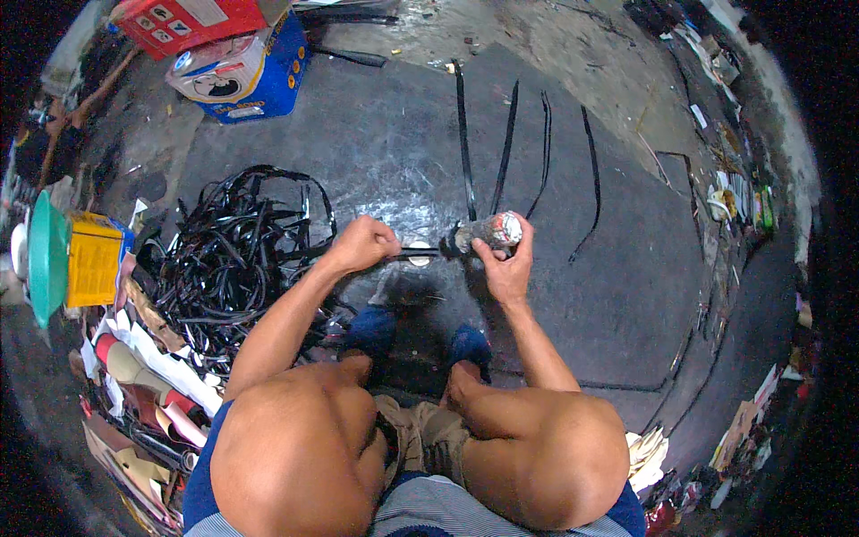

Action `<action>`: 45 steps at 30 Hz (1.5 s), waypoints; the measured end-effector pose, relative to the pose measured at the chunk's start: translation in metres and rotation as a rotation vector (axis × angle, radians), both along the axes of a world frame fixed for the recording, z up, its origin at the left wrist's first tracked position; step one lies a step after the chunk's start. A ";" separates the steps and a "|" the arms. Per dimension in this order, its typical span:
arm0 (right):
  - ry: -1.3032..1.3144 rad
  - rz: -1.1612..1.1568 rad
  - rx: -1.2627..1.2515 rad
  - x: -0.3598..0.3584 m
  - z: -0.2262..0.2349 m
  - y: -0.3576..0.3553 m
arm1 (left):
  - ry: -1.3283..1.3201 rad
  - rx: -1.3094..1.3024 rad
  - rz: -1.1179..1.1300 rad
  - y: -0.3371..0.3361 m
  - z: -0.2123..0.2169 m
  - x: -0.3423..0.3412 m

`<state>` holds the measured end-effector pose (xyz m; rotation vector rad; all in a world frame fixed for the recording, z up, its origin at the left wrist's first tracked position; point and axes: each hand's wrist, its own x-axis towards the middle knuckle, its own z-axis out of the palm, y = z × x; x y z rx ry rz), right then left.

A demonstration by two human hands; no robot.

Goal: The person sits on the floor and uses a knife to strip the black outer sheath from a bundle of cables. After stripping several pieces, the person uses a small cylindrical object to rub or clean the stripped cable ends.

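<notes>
My left hand [367, 243] is closed, its fingers pinching a thin black strip [428, 251] that stretches to the right just above the dark board. Under the strip lies a pale round disc [417, 260]. My right hand [508, 268] is wrapped round a stubby, dark grey cylinder [479, 234] with a crumpled whitish and red end. This cylinder is tilted on its side, its dark end toward the strip; what kind of thing it is, I cannot make out. To the left of my left hand sits a tangled heap of glossy black strips [233, 255].
Several single black strips [507, 148] lie on the dark board [376, 134] beyond my hands. Blue and red boxes [277, 76] stand at the far left. A yellow tin [94, 259] with a green lid-like disc is at left, above scraps [148, 345]. More litter lines the right.
</notes>
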<state>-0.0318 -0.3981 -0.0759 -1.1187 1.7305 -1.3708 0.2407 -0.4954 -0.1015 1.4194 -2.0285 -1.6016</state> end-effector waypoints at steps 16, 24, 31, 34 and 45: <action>0.462 0.464 -0.071 0.053 -0.026 0.005 | 0.246 -0.596 -0.050 0.027 -0.029 -0.038; -0.030 0.180 0.450 0.021 -0.120 -0.005 | 0.302 -0.365 -0.020 0.041 -0.024 -0.052; -0.264 0.132 0.353 0.026 -0.111 -0.015 | 0.272 -0.355 -0.021 0.038 -0.028 -0.047; -0.585 0.010 0.270 0.012 -0.067 -0.009 | 0.224 -0.344 -0.032 0.037 -0.027 -0.052; -0.627 0.368 -0.224 -0.049 0.233 -0.016 | 0.165 -0.344 -0.035 0.035 -0.021 -0.043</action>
